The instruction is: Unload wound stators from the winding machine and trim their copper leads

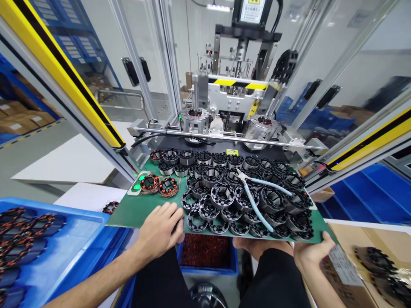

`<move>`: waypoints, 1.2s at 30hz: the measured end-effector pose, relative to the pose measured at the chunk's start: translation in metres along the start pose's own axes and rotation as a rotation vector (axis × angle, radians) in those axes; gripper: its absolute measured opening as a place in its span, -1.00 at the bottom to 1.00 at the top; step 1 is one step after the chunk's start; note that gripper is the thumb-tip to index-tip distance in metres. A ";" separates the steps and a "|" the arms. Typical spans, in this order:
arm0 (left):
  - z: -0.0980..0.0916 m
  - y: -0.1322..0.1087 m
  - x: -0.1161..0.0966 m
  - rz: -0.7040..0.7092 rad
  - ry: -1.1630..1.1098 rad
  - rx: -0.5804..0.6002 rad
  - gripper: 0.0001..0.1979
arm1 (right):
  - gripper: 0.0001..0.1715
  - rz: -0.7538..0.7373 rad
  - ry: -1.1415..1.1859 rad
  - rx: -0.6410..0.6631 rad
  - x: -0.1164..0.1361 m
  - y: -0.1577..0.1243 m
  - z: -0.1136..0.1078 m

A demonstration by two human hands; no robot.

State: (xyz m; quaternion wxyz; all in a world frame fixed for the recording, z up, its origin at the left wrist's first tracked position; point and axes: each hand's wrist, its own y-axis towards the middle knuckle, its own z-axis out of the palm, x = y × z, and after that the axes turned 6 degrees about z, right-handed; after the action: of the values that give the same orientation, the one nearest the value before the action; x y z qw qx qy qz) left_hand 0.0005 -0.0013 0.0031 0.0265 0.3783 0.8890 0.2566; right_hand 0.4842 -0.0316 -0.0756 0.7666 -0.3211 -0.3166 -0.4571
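My left hand [161, 229] rests on the front edge of the green worktop [128, 211], its fingers curled in a loose fist with nothing visible in them. At the front right corner, my right hand [313, 251] grips the worktop's edge, thumb up and fingers hidden underneath. Between the hands stand several stacked bare motor stators [222, 194], metal rings with black toothed insulation. Blue-handled cutting pliers [253, 201] lie open across the stacks. Behind my left hand are two copper-wound stators [168, 186] with loose wire ends.
A winding machine [231, 100] stands behind the worktop, with a stator in each of its two fixtures. Yellow-black posts [73, 77] flank it. Left, a blue bin [73, 239] holds wound stators; right is a cardboard box [346, 256]. Below, a blue tray [236, 256] contains copper scraps.
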 end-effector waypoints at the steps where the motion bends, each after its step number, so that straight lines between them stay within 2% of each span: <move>1: 0.000 0.000 0.000 0.000 -0.001 -0.001 -0.84 | -0.46 0.002 0.000 -0.003 0.000 0.000 0.000; 12: 0.000 0.001 0.000 -0.002 -0.009 -0.002 -0.83 | -0.47 0.041 -0.015 -0.005 0.001 0.006 -0.005; 36: 0.002 -0.001 0.001 -0.016 0.001 0.016 -0.84 | -0.48 -0.004 -0.043 0.004 0.000 0.002 -0.002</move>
State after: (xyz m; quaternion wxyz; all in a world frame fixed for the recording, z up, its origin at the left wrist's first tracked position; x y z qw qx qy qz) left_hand -0.0003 -0.0009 0.0011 0.0251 0.3714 0.8940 0.2495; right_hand 0.4863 -0.0323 -0.0772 0.7593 -0.3289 -0.3345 -0.4509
